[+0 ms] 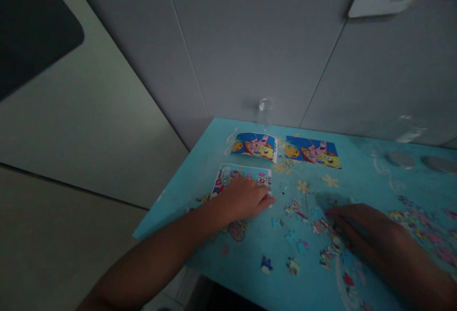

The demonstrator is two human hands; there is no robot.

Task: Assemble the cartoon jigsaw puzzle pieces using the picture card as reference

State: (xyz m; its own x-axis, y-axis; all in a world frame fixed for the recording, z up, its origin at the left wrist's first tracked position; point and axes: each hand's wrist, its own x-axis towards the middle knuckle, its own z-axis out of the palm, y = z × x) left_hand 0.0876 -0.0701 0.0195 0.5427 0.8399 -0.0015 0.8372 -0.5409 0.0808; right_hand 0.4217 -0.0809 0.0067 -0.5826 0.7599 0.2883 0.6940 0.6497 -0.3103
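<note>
My left hand: over picture sheet, perhaps steadying it. My right hand: among puzzle pieces. Either grip: I cannot tell.

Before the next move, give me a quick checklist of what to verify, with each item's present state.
1. Character sheet fully visible: not ok, the left hand covers part of it.
2. Right hand at the scattered puzzle pieces: ok.
3. Right hand gripping a piece: cannot tell, its fingertips are too dim and blurred.
4. Both blue picture cards, left and right, unobstructed by hands: ok.
5. Blue-and-white piece lying apart from its neighbours: ok.
</note>
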